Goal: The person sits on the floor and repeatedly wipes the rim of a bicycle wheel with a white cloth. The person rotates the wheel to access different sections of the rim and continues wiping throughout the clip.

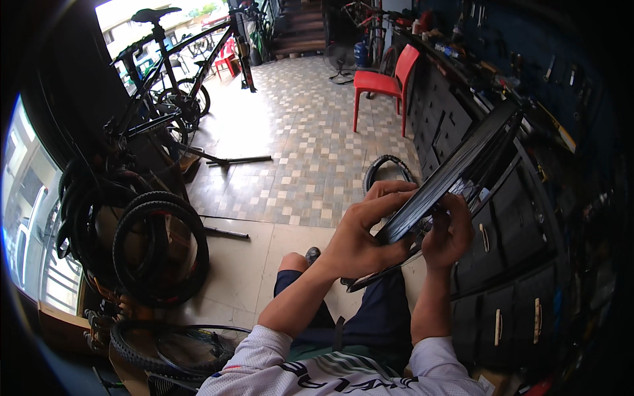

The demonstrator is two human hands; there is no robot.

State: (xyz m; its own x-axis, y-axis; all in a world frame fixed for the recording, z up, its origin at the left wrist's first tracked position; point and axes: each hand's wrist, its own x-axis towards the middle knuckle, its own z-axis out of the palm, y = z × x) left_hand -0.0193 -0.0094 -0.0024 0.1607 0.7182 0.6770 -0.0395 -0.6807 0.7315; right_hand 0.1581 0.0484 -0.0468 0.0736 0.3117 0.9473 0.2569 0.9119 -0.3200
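A bicycle wheel (456, 155) with a dark rim is tilted up in front of me, seen nearly edge-on, its far end rising to the right toward the workbench. My left hand (362, 232) wraps around the near part of its rim, thumb on the near side and fingers over the far side. Close by on the right, my right hand (449, 231) has its fingers curled against the rim and spokes. What lies between those fingertips is partly hidden. Part of a dark curved edge shows below my left hand, above my lap.
Black cabinets (508, 254) and a tool-strewn workbench (462, 72) run along the right. A red chair (385, 82) stands ahead, and a loose tyre (389, 162) is on the floor. Tyres (160, 247) pile up at left, near a bicycle frame (191, 46) on a stand.
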